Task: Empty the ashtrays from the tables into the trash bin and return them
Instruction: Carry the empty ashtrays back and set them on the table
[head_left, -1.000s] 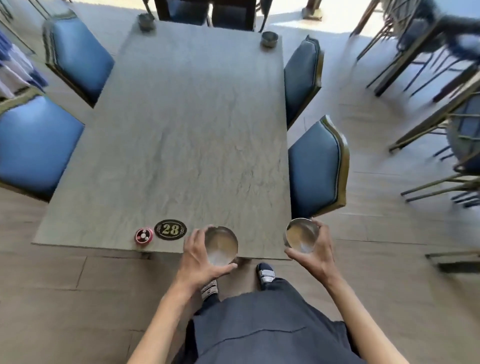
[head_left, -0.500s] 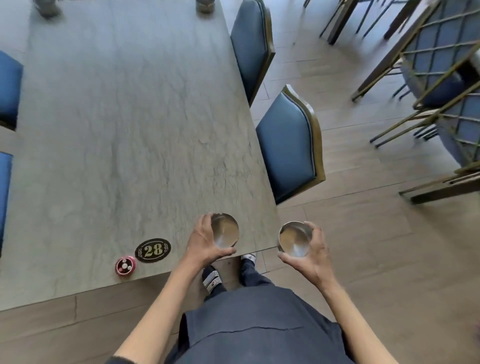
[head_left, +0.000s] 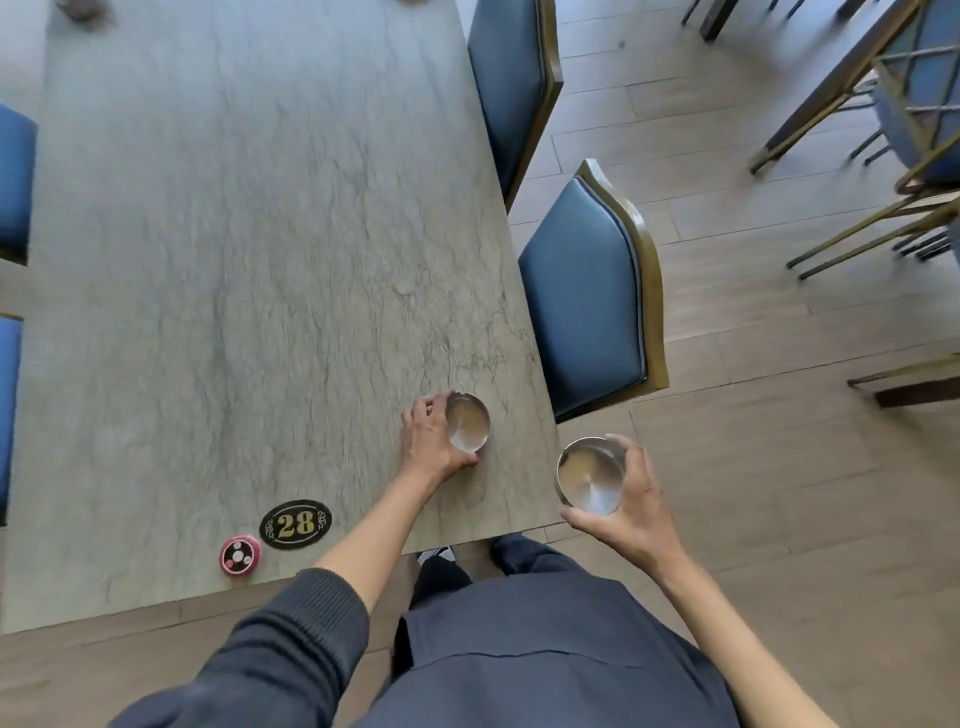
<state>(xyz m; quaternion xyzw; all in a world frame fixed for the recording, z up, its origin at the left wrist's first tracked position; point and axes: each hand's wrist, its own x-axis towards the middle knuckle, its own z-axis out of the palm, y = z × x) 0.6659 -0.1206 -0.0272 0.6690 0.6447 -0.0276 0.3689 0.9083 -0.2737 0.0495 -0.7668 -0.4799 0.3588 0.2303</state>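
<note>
Two round steel ashtrays are in my hands, both with bare shiny insides. My left hand (head_left: 428, 441) grips one ashtray (head_left: 468, 422) by its side, low over the near right corner of the grey stone table (head_left: 249, 249); whether it touches the top is unclear. My right hand (head_left: 636, 499) holds the other ashtray (head_left: 590, 475) in the air off the table's right edge, above the wooden floor. Another ashtray (head_left: 78, 8) is cut off at the table's far left edge.
A black oval plate numbered 28 (head_left: 295, 524) and a red round call button (head_left: 239, 555) sit near the table's front edge. Two blue padded chairs (head_left: 587, 291) stand along the right side, blue seats on the left. Another table and chairs stand at the upper right.
My left hand has carried its ashtray forward from the table's front edge to over the near right corner. My right hand stays beside the table with its ashtray. The view has shifted closer.
</note>
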